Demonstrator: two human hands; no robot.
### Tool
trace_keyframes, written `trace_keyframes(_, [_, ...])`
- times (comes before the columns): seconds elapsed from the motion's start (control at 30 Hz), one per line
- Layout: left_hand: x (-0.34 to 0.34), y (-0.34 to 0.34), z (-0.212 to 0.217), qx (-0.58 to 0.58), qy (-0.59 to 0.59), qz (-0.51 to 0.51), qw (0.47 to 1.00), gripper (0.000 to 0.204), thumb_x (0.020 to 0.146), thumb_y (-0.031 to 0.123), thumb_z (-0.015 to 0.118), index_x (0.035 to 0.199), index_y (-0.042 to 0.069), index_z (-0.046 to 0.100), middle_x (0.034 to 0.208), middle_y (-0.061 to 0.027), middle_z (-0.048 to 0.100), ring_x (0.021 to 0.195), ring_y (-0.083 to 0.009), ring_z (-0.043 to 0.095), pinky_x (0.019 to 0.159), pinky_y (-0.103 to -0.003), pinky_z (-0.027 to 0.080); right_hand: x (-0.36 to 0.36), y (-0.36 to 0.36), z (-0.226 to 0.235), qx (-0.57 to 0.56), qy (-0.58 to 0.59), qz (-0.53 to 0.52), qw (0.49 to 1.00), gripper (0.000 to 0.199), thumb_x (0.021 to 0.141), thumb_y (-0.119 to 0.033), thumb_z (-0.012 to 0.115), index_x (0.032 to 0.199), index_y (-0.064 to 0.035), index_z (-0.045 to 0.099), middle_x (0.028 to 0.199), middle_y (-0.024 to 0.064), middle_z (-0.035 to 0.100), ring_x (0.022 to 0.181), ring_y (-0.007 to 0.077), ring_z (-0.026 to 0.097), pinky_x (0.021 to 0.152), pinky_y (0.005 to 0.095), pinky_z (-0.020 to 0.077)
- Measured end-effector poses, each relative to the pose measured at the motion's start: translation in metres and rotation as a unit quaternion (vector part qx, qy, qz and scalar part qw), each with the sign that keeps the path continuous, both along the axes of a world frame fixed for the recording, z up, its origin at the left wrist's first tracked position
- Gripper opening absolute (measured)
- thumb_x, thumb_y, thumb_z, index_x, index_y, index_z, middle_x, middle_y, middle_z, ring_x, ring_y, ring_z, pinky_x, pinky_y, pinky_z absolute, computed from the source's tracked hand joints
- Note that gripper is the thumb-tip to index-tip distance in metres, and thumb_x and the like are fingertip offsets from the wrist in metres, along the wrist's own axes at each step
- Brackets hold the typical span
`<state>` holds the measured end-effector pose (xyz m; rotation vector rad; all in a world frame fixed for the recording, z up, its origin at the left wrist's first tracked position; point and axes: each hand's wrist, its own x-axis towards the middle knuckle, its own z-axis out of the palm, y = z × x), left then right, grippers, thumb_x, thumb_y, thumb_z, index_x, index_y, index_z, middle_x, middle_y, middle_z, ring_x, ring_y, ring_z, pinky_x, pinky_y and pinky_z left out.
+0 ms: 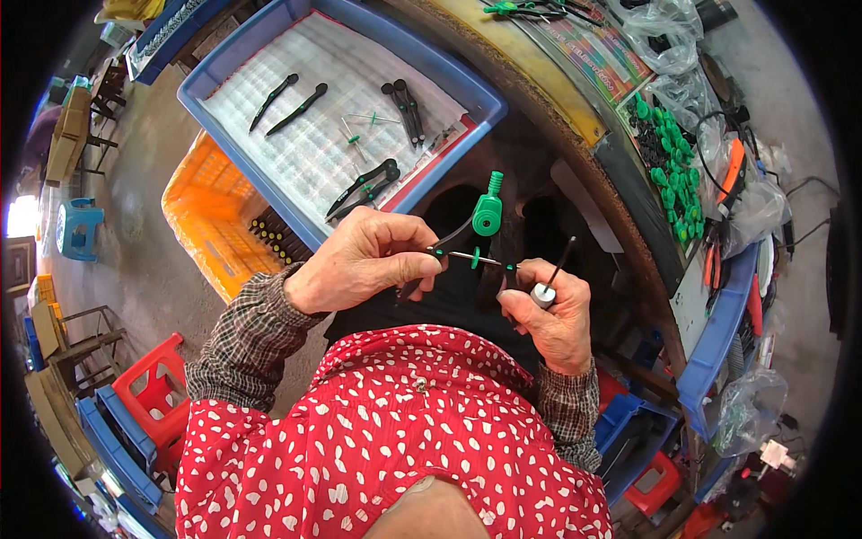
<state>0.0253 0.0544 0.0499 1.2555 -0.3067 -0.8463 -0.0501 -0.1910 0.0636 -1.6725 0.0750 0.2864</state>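
Observation:
Between my hands is a bow compass (488,216) with a green knobbed head, black legs and a thin metal rod carrying a green wheel (476,259). My left hand (368,260) pinches the left leg where the rod meets it, thumb against forefinger. My right hand (555,314) is closed around the other leg near the rod's right end. The same hand also grips a small white cylinder (542,295) with a slim dark rod sticking up; its exact kind is unclear. My fingers hide the lower parts of the legs.
Ahead on the left, a blue tray (346,193) bears several black compass legs (296,110) and metal rods with green wheels (352,139). An orange crate (193,211) stands beside it. Several green heads (673,180) lie on the workbench at right, near orange-handled pliers (734,171).

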Motion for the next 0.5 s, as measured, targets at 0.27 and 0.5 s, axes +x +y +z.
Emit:
trace_keyframes(0.27, [0.002, -0.006, -0.015, 0.061, -0.083, -0.017, 0.995, 0.022, 0.093, 0.024, 0.065, 0.091, 0.002, 0.068, 0.074, 0.0018, 0.063, 0.06, -0.0022, 0.049, 0.052, -0.018, 0.04, 0.002, -0.005, -0.006, 0.005, 0.017, -0.003, 1.0, 0.01, 0.085, -0.006, 0.071, 0.089, 0.0008, 0.065, 0.066, -0.0046, 0.055, 0.055, -0.0002, 0.045, 0.048, 0.0174, 0.0338])
trace_keyframes(0.5, [-0.004, -0.014, -0.014, 0.079, -0.056, -0.002, 0.995, 0.017, 0.094, 0.019, 0.062, 0.088, 0.003, 0.065, 0.069, 0.0043, 0.06, 0.054, -0.0001, 0.045, 0.046, -0.018, 0.034, 0.001, -0.005, -0.018, 0.003, 0.025, -0.002, 1.0, 0.009, 0.086, -0.007, 0.071, 0.086, 0.0001, 0.064, 0.062, -0.0052, 0.054, 0.053, 0.0, 0.045, 0.046, 0.0174, 0.0338])
